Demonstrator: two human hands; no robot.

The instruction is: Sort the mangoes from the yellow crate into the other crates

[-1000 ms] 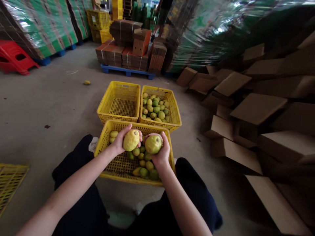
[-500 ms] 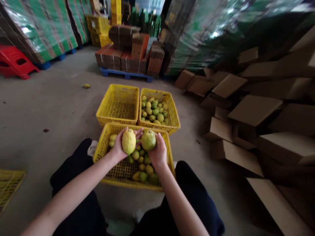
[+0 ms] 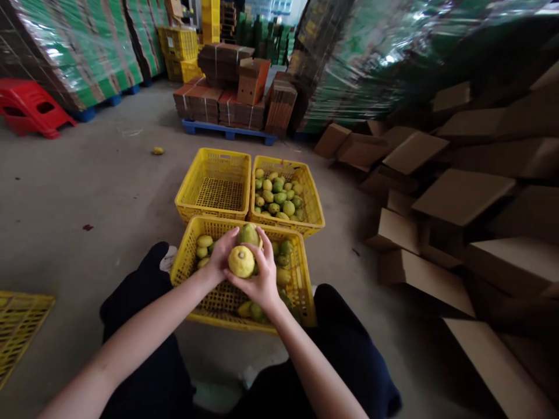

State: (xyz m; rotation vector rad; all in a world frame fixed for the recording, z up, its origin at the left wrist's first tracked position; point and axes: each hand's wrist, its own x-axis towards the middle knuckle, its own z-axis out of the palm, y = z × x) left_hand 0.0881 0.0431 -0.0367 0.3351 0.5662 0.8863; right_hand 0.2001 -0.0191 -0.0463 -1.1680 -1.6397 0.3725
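Above the front yellow crate (image 3: pixel 174 270), my two hands are close together with two lemons. My right hand (image 3: pixel 264 276) curls its thumb and index finger around a yellow lemon (image 3: pixel 241 262), one tip facing me. Just behind it is a greenish lemon (image 3: pixel 248 234), with my left hand (image 3: pixel 222 255) closed on its left side and fingertips of my right hand against its right side. My left fingers are partly hidden behind the fruit. Yellow and green lemons (image 3: pixel 204 241) lie in the crate below, some of them covered by my hands.
Behind stand a bare yellow crate (image 3: pixel 212 195) and another with lemons (image 3: pixel 279 198). One lemon (image 3: pixel 158 151) lies on the floor. Cardboard boxes (image 3: pixel 463 195) are heaped at right. A red stool (image 3: pixel 37 107) and a pallet (image 3: pixel 229 131) of flattened cartons are farther back.
My hands have come together from holding one lemon each side by side. The yellow lemon is now in my right hand, in front of the greenish one. The view has shifted slightly.
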